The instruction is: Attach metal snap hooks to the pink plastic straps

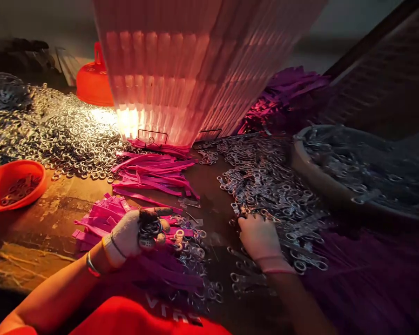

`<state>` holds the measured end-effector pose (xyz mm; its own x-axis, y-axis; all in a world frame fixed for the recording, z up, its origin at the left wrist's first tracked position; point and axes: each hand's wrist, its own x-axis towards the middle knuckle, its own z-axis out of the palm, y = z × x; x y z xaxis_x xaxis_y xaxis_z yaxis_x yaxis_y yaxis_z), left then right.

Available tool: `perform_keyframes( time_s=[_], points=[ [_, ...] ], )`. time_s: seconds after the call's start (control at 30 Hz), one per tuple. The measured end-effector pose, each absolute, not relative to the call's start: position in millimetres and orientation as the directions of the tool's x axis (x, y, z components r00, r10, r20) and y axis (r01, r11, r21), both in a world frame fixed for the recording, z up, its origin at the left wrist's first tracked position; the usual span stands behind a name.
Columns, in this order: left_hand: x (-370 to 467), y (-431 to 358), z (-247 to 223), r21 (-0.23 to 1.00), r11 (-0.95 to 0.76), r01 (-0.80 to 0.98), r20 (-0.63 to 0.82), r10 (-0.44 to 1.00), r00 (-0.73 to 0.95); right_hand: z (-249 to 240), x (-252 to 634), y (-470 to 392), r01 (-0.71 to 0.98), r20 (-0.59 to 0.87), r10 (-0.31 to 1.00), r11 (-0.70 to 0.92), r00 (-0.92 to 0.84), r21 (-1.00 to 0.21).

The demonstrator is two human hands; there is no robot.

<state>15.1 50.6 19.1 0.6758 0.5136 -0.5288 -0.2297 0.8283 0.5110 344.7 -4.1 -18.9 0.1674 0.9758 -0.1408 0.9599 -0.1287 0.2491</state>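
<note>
In a light glove with dark, stained fingertips, my left hand [136, 235] is curled round several metal rings [150, 230]. It is above a bundle of magenta straps [104, 216]. Just right of it lie straps fitted with metal end pieces [195, 251]. My right hand [260, 239], gloved too, touches the near left edge of a heap of small ring-ended metal fittings [265, 181]. Its fingers are bent down into the pieces, so what they grip is hidden. More ring-ended fittings [246, 274] lie below it.
At left a large heap of metal rings [80, 135] lies under a lit red lamp [95, 83]. A red bowl [38, 186] holds small metal pieces. More magenta straps [153, 172] lie before a ribbed translucent panel [167, 83]. A wide basin [300, 153] of fittings is at right.
</note>
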Motion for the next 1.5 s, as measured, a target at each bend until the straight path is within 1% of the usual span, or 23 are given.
perform_keyframes(
  time_s=[0.17, 0.2, 0.23, 0.27, 0.3, 0.33, 0.37, 0.4, 0.47, 0.57, 0.6, 0.67, 0.73, 0.77, 0.93, 1.07, 1.17, 1.2, 1.27, 1.33, 1.4, 1.43, 1.5],
  points=[
    [19.3, 42.5, 16.8, 0.591, 0.774, -0.226, -0.500, 0.571, 0.651, -26.8, 338.4, -8.3, 0.965, -0.094, 0.981, -0.147, 0.170, 0.218],
    [19.3, 40.8, 16.4, 0.603, 0.768, -0.216, -0.503, 0.576, 0.644, -24.9, 330.8, -7.1, 0.971, -0.080, 0.982, -0.152, 0.169, 0.183],
    [19.0, 38.9, 16.2, 0.619, 0.759, -0.202, -0.505, 0.582, 0.638, -21.6, 320.6, -5.5, 0.985, -0.061, 0.986, -0.148, 0.154, 0.091],
    [18.7, 36.6, 16.2, 0.643, 0.743, -0.187, -0.502, 0.593, 0.629, -16.7, 307.8, -3.9, 0.990, -0.044, 0.991, -0.125, 0.123, -0.067],
    [18.4, 33.9, 16.6, 0.674, 0.719, -0.169, -0.490, 0.607, 0.626, -10.3, 292.7, -2.5, 0.958, -0.030, 0.996, -0.083, 0.078, -0.275],
    [18.2, 31.1, 17.3, 0.711, 0.687, -0.153, -0.466, 0.622, 0.629, -2.4, 275.8, -1.3, 0.857, -0.009, 1.000, -0.026, 0.025, -0.514],
    [18.3, 28.2, 18.0, 0.744, 0.652, -0.144, -0.433, 0.635, 0.640, 6.5, 258.0, -0.5, 0.712, -0.009, 0.999, 0.019, -0.034, -0.702],
    [18.7, 25.5, 18.7, 0.771, 0.619, -0.152, -0.394, 0.649, 0.651, 16.1, 240.3, 0.0, 0.586, -0.019, 0.996, 0.039, -0.092, -0.809],
    [19.7, 21.6, 19.2, 0.803, 0.556, -0.216, -0.307, 0.696, 0.649, 34.2, 208.7, 0.9, 0.445, -0.041, 0.981, 0.048, -0.189, -0.894],
    [18.8, 20.7, 17.6, 0.812, 0.490, -0.317, -0.243, 0.778, 0.580, 50.6, 179.4, 3.1, 0.350, -0.101, 0.965, -0.011, -0.240, -0.937],
    [17.1, 21.4, 16.9, 0.797, 0.510, -0.325, -0.263, 0.776, 0.573, 52.2, 174.6, 4.2, 0.340, -0.114, 0.971, -0.037, -0.210, -0.940],
    [11.9, 23.1, 15.7, 0.710, 0.620, -0.334, -0.342, 0.718, 0.606, 50.0, 169.8, 6.6, 0.352, -0.096, 0.991, -0.057, -0.093, -0.934],
    [6.1, 23.3, 14.9, 0.604, 0.716, -0.348, -0.406, 0.653, 0.639, 43.3, 167.3, 8.3, 0.389, -0.020, 1.000, -0.028, 0.023, -0.921],
    [3.8, 22.5, 14.4, 0.586, 0.727, -0.359, -0.419, 0.651, 0.633, 39.4, 165.7, 8.7, 0.405, 0.021, 0.998, -0.005, 0.060, -0.915],
    [1.6, 14.1, 8.2, 0.730, 0.574, -0.371, -0.376, 0.791, 0.483, 25.1, 153.9, 5.1, 0.524, 0.176, 0.980, 0.100, 0.096, -0.846],
    [4.0, 13.1, 1.3, 0.734, 0.537, -0.415, -0.332, 0.818, 0.470, 22.1, 156.0, 3.5, 0.650, 0.212, 0.977, 0.175, -0.023, -0.739],
    [1.3, 16.0, 2.5, 0.749, 0.537, -0.388, -0.336, 0.813, 0.475, 24.9, 164.5, 7.3, 0.756, 0.223, 0.964, 0.255, -0.147, -0.603],
    [-0.7, 17.1, 4.7, 0.791, 0.512, -0.337, -0.329, 0.818, 0.471, 27.5, 167.2, 9.8, 0.793, 0.236, 0.955, 0.284, -0.182, -0.539],
    [-5.6, 19.4, 10.4, 0.902, 0.395, -0.176, -0.272, 0.834, 0.480, 35.1, 171.0, 16.1, 0.836, 0.240, 0.927, 0.367, -0.289, -0.407],
    [-10.0, 21.6, 15.5, 0.970, 0.240, -0.027, -0.192, 0.836, 0.513, 45.4, 172.6, 22.8, 0.829, 0.170, 0.880, 0.474, -0.443, -0.296],
    [-12.7, 23.6, 17.8, 0.988, 0.148, 0.046, -0.150, 0.843, 0.517, 55.6, 172.6, 27.6, 0.798, 0.069, 0.821, 0.568, -0.567, -0.205],
    [-13.4, 24.6, 17.8, 0.987, 0.143, 0.068, -0.157, 0.847, 0.509, 59.5, 172.4, 28.7, 0.785, 0.040, 0.798, 0.599, -0.601, -0.159],
    [-13.8, 26.9, 15.8, 0.979, 0.181, 0.092, -0.203, 0.847, 0.491, 62.8, 171.7, 28.5, 0.757, 0.038, 0.761, 0.648, -0.648, -0.081]
  ],
)
